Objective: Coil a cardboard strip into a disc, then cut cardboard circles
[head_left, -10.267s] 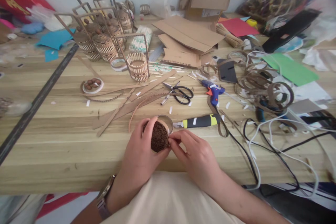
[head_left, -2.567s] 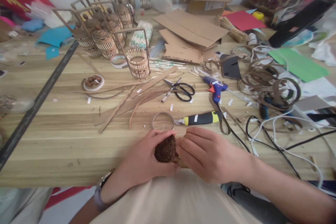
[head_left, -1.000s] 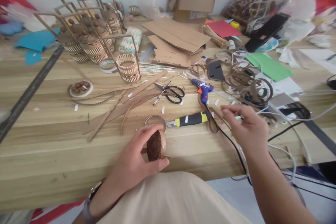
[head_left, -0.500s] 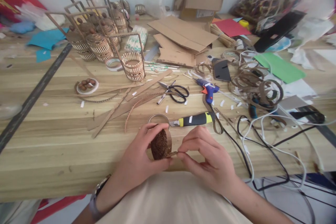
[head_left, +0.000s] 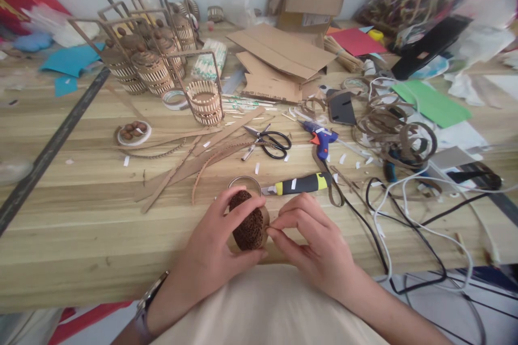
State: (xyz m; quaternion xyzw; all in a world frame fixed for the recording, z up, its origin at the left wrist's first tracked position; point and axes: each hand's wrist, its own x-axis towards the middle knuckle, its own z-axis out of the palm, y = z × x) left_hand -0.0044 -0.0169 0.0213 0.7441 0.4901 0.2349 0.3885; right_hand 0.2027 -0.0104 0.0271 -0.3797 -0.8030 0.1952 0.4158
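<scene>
My left hand [head_left: 212,250] grips a round coil of dark brown corrugated cardboard [head_left: 247,222] at the near edge of the wooden table [head_left: 81,226], thumb below and fingers over its top. My right hand [head_left: 313,240] presses pinched fingertips against the coil's right rim, where a tan cardboard strip wraps round it. Just behind the coil lies a clear tape ring [head_left: 244,182], and a black and yellow utility knife [head_left: 301,184] rests to its right.
Black-handled scissors [head_left: 271,142], a blue glue gun [head_left: 322,137], loose cardboard strips [head_left: 194,159] and coiled brown strips [head_left: 399,129] lie mid-table. Small slatted baskets [head_left: 156,67] stand at back left, flat cardboard [head_left: 279,59] and a box behind. Black and white cables [head_left: 404,210] trail right.
My right hand came back from the table's right side to the coil and closed on its rim strip. My left hand has turned the coil's corrugated face up toward me.
</scene>
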